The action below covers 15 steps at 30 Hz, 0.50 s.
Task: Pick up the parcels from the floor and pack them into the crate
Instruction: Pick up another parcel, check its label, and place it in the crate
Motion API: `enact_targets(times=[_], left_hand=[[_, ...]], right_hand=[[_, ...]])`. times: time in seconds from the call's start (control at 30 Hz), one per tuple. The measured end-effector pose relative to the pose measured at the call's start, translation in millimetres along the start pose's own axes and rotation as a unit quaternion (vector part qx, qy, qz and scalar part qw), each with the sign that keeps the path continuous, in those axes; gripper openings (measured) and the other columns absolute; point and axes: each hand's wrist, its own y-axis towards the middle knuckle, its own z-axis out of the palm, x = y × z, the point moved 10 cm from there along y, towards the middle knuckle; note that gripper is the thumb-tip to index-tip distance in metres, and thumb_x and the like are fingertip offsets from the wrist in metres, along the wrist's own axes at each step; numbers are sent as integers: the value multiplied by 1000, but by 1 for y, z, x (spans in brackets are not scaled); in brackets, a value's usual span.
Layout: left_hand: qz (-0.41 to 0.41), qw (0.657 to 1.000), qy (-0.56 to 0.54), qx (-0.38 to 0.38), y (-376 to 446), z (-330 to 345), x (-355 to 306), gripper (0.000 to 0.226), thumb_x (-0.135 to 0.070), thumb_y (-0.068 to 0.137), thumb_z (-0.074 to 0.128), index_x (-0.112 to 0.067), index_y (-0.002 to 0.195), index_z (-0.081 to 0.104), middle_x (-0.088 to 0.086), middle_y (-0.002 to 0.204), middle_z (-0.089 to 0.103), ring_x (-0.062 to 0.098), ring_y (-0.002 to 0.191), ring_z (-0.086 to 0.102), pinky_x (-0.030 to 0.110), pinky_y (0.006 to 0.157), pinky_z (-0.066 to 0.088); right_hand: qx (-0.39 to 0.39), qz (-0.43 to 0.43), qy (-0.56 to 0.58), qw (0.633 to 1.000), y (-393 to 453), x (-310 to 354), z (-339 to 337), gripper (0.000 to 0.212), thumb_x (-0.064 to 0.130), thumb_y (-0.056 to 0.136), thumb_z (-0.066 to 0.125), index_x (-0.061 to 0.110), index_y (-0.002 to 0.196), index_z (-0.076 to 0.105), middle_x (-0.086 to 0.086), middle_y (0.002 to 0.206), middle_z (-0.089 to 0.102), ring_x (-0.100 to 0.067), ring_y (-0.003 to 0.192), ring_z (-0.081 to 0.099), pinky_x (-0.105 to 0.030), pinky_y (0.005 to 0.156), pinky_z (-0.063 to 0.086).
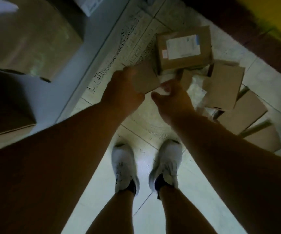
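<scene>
I stand over a heap of brown cardboard parcels on the tiled floor. My left hand [122, 92] grips a small brown parcel [145, 80] by its left side, thumb at its near edge. My right hand [171, 97] reaches beside it with curled fingers; whether it touches the small parcel is unclear in the blur. Behind lies a larger parcel with a white label [184, 49]. More flat brown parcels [225, 86] are piled to the right. A grey crate [79, 53] stands at left with a big brown box [30, 36] inside.
My two white shoes [146, 164] stand on the pale tiles right under my arms. A dark band and a yellow surface [271, 12] run across the upper right. The crate's rim runs diagonally along the left of the parcel heap.
</scene>
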Motion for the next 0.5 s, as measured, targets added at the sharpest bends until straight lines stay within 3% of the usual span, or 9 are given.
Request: enact_targets(times=[0.03, 0.1, 0.2, 0.4, 0.5], left_hand=[[-13, 1000, 13, 14, 21, 14, 16, 68, -28, 83, 78, -18, 142, 47, 10, 131, 57, 26, 109, 62, 28, 76, 53], [-48, 997, 35, 40, 59, 41, 51, 73, -31, 83, 77, -18, 146, 42, 12, 135, 54, 30, 113, 60, 40, 87, 56], [-92, 993, 41, 62, 108, 76, 99, 75, -35, 87, 73, -16, 150, 37, 13, 141, 52, 32, 119, 58, 43, 95, 53], [-119, 980, 145, 71, 155, 117, 152, 82, -44, 92, 64, -19, 157, 21, 16, 151, 40, 40, 133, 43, 52, 104, 44], [-160, 968, 179, 71, 150, 110, 163, 79, -58, 91, 58, -15, 152, 31, 21, 143, 46, 41, 125, 48, 50, 98, 47]], right_hand=[[7, 13, 4, 1000, 17, -17, 16, 43, 36, 93, 65, 23, 132, 54, 10, 112, 51, -1, 84, 53, -25, 77, 51], [25, 43, 14, 999, 48, -50, 53, 44, 38, 94, 64, 23, 134, 53, 8, 126, 57, -10, 100, 61, -37, 92, 54], [56, 104, 42, 992, 90, -97, 107, 49, 42, 95, 61, 22, 138, 50, 0, 139, 57, -22, 120, 58, -32, 91, 47], [83, 241, 244, 936, 135, -140, 183, 49, 40, 90, 67, 12, 130, 58, -8, 118, 67, -26, 107, 65, -47, 96, 53], [83, 255, 288, 919, 136, -135, 183, 54, 45, 88, 68, 15, 130, 56, -4, 115, 67, -21, 102, 64, -39, 84, 55]])
